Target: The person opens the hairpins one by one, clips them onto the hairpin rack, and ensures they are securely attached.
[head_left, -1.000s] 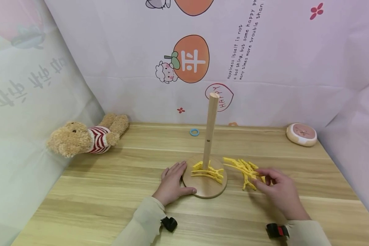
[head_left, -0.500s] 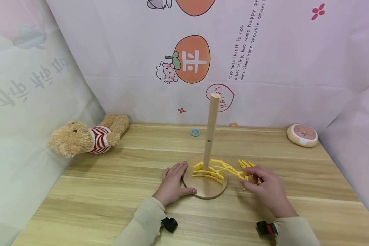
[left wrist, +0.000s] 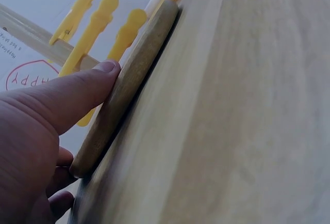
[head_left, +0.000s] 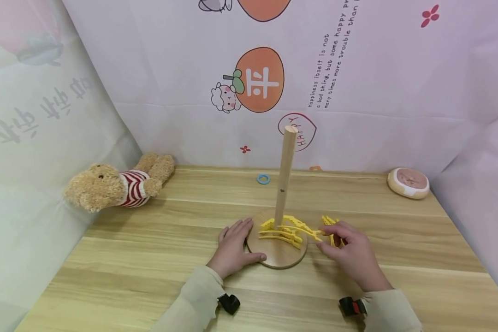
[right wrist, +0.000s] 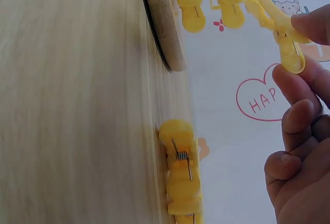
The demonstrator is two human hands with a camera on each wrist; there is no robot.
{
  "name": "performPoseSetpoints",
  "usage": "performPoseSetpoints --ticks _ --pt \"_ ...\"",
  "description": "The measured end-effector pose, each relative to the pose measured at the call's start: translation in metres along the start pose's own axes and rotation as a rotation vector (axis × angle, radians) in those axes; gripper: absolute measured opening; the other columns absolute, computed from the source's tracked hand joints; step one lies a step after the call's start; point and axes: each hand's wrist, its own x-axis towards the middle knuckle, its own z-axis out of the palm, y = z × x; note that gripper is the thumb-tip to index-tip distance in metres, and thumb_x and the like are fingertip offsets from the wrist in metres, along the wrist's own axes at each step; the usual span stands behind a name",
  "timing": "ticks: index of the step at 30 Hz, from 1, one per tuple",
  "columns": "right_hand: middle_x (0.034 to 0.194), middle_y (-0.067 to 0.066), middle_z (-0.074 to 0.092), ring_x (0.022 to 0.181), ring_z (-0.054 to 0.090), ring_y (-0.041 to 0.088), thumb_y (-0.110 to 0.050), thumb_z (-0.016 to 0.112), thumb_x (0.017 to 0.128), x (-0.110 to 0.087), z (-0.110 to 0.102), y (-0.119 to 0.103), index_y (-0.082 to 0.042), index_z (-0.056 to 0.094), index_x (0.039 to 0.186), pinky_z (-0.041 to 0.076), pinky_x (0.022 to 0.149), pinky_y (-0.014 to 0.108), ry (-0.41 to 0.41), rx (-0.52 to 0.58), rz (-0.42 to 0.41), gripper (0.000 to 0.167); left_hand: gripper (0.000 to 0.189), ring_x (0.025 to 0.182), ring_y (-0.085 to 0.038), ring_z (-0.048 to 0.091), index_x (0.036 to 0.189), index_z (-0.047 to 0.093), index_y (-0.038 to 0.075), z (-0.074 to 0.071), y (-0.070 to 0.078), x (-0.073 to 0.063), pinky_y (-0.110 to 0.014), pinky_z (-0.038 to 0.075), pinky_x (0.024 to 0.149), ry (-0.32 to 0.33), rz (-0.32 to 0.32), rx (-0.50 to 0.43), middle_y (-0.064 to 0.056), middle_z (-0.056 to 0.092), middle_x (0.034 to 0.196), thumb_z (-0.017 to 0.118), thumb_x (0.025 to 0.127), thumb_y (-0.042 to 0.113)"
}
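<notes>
A wooden stand has an upright post (head_left: 285, 175) on a round base (head_left: 277, 259). My left hand (head_left: 232, 249) rests at the base's left side, thumb on its front edge (left wrist: 90, 92) and fingers along the rim. My right hand (head_left: 352, 253) pinches the handle end of a yellow hair clip (head_left: 309, 231) between thumb and fingers. This clip's two long arms point left and reach the post, apparently one on each side. Other yellow hair clips (head_left: 289, 240) sit low around the post, just above the base. More loose clips (right wrist: 180, 182) lie right of the stand, partly hidden behind my right hand.
Behind the post lies a small blue ring (head_left: 263, 179). A teddy bear (head_left: 120, 186) in a striped top lies at the left. At the back right sits a round-cornered pink and white object (head_left: 408, 182). Printed cloth (head_left: 170, 92) hangs around the table.
My right hand has moved left with the hair clip, bringing its arms from right of the base to the post. The left hand has stayed on the base.
</notes>
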Motion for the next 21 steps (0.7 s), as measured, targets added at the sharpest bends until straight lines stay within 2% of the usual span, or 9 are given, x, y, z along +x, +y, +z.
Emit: performPoseSetpoints --ticks 8,21 --pt "0.076 0.001 0.056 0.068 0.046 0.01 -0.007 0.085 0.078 0.002 0.007 -0.005 -0.014 0.077 0.1 0.038 0.052 0.023 -0.011 0.012 -0.007 0.024 0.101 0.151 -0.029 0.021 0.157 0.034 0.009 0.001 -0.001 0.0 -0.055 0.005 0.12 -0.006 -0.014 0.016 -0.005 0.031 0.162 0.081 0.079 0.054" --pt "0.081 0.001 0.058 0.072 0.049 0.012 -0.011 0.083 0.082 0.008 0.016 -0.007 -0.019 0.076 0.102 0.04 0.056 0.024 -0.038 0.033 0.032 0.023 0.101 0.151 -0.031 0.022 0.156 0.035 0.007 0.001 0.0 0.001 -0.057 0.006 0.119 -0.015 -0.001 0.04 -0.007 0.031 0.162 0.081 0.08 0.053"
